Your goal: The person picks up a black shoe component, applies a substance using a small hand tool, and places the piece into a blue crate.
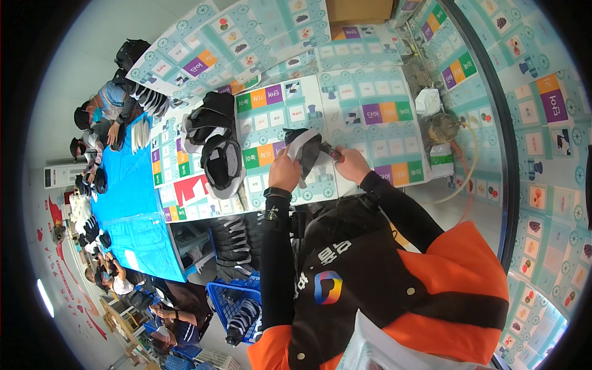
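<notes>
A counter [370,132] covered in patterned teal-and-white sheets carries a stack of black-and-grey shoe uppers [216,145] just left of the person's hands. A white bag [427,102] and a brownish bundle [441,128] sit at the counter's right edge, and a blue crate [223,295] of more pieces stands on the floor below. Other people work along a blue-covered counter [126,185] further left. The left hand [285,172] has its grip clamped on a grey-and-black shoe upper [306,151], held upright above the counter between both hands. The right hand [353,163] has its grip closed around a small red-handled tool [335,154], whose tip meets the upper's right side.
</notes>
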Action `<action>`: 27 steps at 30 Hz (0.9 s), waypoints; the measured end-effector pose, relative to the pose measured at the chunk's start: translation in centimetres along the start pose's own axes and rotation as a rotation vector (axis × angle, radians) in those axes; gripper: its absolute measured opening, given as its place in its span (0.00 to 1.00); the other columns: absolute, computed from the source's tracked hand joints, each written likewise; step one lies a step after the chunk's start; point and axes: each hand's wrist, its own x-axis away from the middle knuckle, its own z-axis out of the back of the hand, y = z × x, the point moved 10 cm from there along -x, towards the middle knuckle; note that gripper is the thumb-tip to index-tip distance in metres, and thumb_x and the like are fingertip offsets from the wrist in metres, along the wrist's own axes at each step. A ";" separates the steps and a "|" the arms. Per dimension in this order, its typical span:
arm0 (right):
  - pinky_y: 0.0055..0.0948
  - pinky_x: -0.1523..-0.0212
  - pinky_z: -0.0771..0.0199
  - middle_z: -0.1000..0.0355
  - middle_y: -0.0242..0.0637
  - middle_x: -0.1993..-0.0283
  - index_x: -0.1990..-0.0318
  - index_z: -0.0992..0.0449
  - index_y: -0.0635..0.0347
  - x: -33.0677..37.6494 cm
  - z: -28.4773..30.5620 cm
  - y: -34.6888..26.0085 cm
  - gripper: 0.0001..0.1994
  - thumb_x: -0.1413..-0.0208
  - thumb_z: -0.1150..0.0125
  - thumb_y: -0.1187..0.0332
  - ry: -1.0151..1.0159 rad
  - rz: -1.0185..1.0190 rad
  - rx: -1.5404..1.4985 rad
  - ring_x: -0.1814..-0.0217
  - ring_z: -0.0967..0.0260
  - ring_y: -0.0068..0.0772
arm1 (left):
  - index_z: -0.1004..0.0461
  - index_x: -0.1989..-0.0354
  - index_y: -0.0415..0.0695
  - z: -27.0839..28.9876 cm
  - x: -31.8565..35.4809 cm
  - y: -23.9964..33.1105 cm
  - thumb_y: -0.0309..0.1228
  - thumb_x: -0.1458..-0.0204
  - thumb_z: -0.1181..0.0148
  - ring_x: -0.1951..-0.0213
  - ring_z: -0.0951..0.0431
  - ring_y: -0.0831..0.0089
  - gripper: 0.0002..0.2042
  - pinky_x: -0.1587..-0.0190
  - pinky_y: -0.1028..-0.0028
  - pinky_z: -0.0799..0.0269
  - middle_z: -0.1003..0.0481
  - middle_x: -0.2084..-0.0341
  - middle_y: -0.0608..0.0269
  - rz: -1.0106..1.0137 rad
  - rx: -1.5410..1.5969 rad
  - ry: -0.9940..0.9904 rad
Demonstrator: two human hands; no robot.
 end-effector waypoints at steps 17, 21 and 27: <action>0.60 0.59 0.30 0.25 0.60 0.70 0.62 0.25 0.67 0.5 1.0 1.1 0.09 0.48 0.44 0.70 0.047 -0.050 0.079 0.61 0.27 0.66 | 0.30 0.38 0.37 -2.1 -0.3 -2.2 0.27 0.46 0.42 0.50 0.22 0.40 0.25 0.46 0.52 0.25 0.25 0.46 0.41 0.019 -0.063 -0.040; 0.59 0.58 0.30 0.25 0.60 0.70 0.65 0.24 0.68 0.5 -0.6 2.4 0.09 0.48 0.45 0.71 -0.056 -0.032 0.074 0.61 0.27 0.66 | 0.29 0.39 0.38 -1.1 -0.5 0.2 0.27 0.46 0.42 0.50 0.22 0.41 0.24 0.45 0.53 0.25 0.25 0.46 0.40 0.002 -0.027 -0.032; 0.49 0.60 0.25 0.23 0.58 0.67 0.61 0.21 0.67 0.8 -4.4 0.1 0.11 0.46 0.41 0.68 -0.278 0.075 0.029 0.63 0.25 0.64 | 0.27 0.42 0.36 1.6 1.3 -1.7 0.30 0.42 0.42 0.56 0.21 0.38 0.20 0.54 0.49 0.25 0.22 0.56 0.37 0.017 -0.023 0.099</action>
